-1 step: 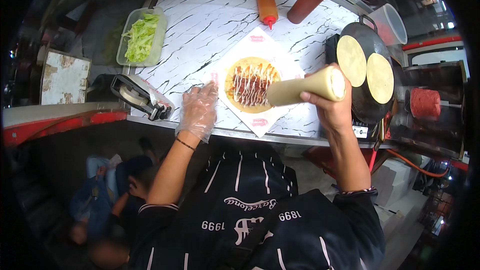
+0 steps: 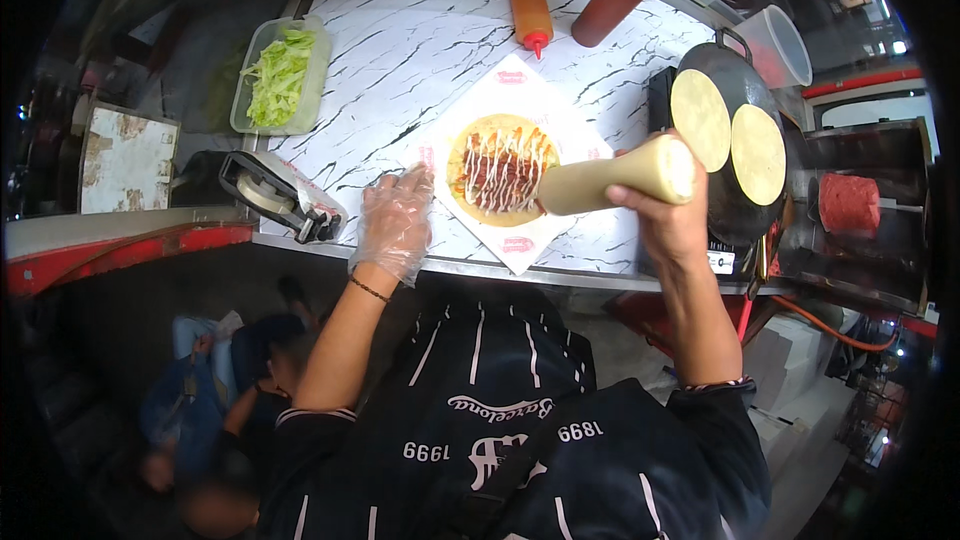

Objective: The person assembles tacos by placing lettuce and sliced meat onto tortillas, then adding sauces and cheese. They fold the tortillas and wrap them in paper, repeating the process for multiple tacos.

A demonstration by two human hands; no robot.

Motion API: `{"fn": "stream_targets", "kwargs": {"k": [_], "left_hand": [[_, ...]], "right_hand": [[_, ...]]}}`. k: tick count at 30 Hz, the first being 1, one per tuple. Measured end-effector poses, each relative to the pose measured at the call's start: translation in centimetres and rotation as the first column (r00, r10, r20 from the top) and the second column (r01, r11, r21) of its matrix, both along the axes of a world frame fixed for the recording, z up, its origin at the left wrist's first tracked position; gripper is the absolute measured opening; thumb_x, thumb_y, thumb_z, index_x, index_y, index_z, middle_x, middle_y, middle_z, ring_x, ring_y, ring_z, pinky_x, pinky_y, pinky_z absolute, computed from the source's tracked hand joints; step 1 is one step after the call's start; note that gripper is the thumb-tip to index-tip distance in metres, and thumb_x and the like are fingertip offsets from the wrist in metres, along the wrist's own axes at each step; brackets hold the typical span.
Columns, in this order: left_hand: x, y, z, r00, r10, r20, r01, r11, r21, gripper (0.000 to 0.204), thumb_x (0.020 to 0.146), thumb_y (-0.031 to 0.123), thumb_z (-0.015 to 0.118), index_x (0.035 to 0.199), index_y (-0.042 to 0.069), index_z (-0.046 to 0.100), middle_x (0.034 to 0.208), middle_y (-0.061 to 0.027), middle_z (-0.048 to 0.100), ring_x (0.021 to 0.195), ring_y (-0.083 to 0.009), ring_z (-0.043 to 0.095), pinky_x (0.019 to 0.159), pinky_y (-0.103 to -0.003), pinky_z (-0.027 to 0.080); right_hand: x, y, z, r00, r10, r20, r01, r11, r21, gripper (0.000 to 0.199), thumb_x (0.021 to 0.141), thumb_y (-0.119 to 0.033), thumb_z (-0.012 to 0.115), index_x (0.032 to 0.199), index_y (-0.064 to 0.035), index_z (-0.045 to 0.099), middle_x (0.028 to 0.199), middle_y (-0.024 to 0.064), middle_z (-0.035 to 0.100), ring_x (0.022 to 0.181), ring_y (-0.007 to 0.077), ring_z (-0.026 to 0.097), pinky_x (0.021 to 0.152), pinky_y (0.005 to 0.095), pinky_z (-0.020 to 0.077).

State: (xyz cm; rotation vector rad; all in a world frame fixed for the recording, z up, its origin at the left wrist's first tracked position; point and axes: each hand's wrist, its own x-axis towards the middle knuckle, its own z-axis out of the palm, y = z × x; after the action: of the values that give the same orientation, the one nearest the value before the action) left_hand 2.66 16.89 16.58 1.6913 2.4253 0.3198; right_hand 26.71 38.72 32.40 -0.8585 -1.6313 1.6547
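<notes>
Head view shows the right hand [image 2: 672, 220] with its grip wrapped around a pale cream squeeze bottle [image 2: 605, 187], tilted so that the wide base is raised toward the right and the narrow end points down at the right side of a tortilla [image 2: 494, 122]. This tortilla lies near the middle of the front edge of the tabletop [image 2: 385, 70], on a white paper sheet [image 2: 540, 100] turned cornerwise. Brown filling [image 2: 500, 168] covers its centre, crossed by white and orange-red lines of sauce. The left hand [image 2: 392, 225], in a clear plastic glove, rests palm down beside the sheet's left corner; its fingers are stretched out and its grip holds nothing visible.

At the tabletop's left edge stands a clear container [image 2: 319, 75] of shredded lettuce [image 2: 278, 80], with a black dispenser [image 2: 270, 190] at the front left corner. Toward the far edge are an orange bottle [image 2: 530, 0] and a dark red bottle [image 2: 608, 10]. Two flatbreads [image 2: 700, 120] lie on a black griddle [image 2: 735, 222] by the right edge.
</notes>
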Motion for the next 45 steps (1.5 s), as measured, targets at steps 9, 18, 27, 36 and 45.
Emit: {"fn": "stream_targets", "kwargs": {"k": [9, 18, 27, 36, 45], "left_hand": [[-0.6, 0.4, -0.2, 1.000, -0.013, -0.003, 0.013, 1.000, 0.013, 0.060, 0.085, 0.011, 0.066, 0.145, 0.009, 0.065, 0.154, -0.0037, 0.060, 0.129, -0.0305, 0.057, 0.108, -0.051, 0.043], [-0.4, 0.6, -1.1, 1.000, 0.005, -0.003, -0.005, 0.997, 0.082, 0.072, 0.083, 0.010, 0.066, 0.155, 0.010, 0.056, 0.147, -0.0042, 0.064, 0.118, -0.0320, 0.059, 0.103, -0.052, 0.045], [-0.3, 0.4, 0.5, 1.000, -0.018, -0.018, 0.019, 0.999, 0.027, 0.051, 0.088, 0.013, 0.064, 0.139, 0.010, 0.068, 0.150, -0.0048, 0.064, 0.122, -0.0295, 0.060, 0.101, -0.050, 0.045], [-0.4, 0.1, 0.3, 1.000, -0.021, -0.001, 0.021, 0.996, 0.091, 0.053, 0.087, 0.012, 0.063, 0.140, 0.010, 0.068, 0.149, -0.0042, 0.064, 0.120, -0.0287, 0.061, 0.100, -0.049, 0.043], [-0.7, -0.3, 0.5, 0.994, -0.052, 0.095, 0.028, 0.973, 0.231, 0.045, 0.088, 0.008, 0.061, 0.132, 0.010, 0.072, 0.138, -0.0085, 0.071, 0.110, -0.0294, 0.065, 0.096, -0.049, 0.048]], "right_hand": [[-2.3, 2.4, 4.8, 0.977, 0.010, -0.212, 0.036, 0.978, 0.208, 0.055, 0.078, 0.007, 0.085, 0.125, -0.0029, 0.059, 0.109, 0.0097, 0.072, 0.105, 0.0229, 0.071, 0.097, 0.0413, 0.0602], [-20.3, 5.0, -9.1, 0.902, -0.217, -0.374, -0.108, 0.724, -0.682, 0.052, 0.108, -0.021, 0.063, 0.152, -0.0138, 0.037, 0.138, 0.0150, 0.054, 0.120, 0.0325, 0.063, 0.103, 0.0577, 0.0603], [-32.2, 10.6, -13.4, 0.726, -0.455, -0.515, -0.380, 0.359, -0.853, 0.046, 0.114, -0.030, 0.053, 0.155, -0.0112, 0.043, 0.149, 0.0240, 0.046, 0.135, 0.0419, 0.058, 0.110, 0.0593, 0.0594], [-29.2, 10.2, -15.2, 0.893, -0.153, -0.424, -0.307, 0.483, -0.820, 0.057, 0.113, -0.030, 0.058, 0.159, -0.0065, 0.036, 0.150, 0.0258, 0.046, 0.129, 0.0406, 0.064, 0.101, 0.0475, 0.0649], [-27.3, 11.0, 4.4, 0.925, -0.378, -0.052, 0.053, -0.008, 0.999, 0.029, 0.101, -0.028, 0.070, 0.125, -0.0119, 0.074, 0.112, 0.0127, 0.074, 0.120, 0.0312, 0.069, 0.116, 0.0583, 0.0442]]}}
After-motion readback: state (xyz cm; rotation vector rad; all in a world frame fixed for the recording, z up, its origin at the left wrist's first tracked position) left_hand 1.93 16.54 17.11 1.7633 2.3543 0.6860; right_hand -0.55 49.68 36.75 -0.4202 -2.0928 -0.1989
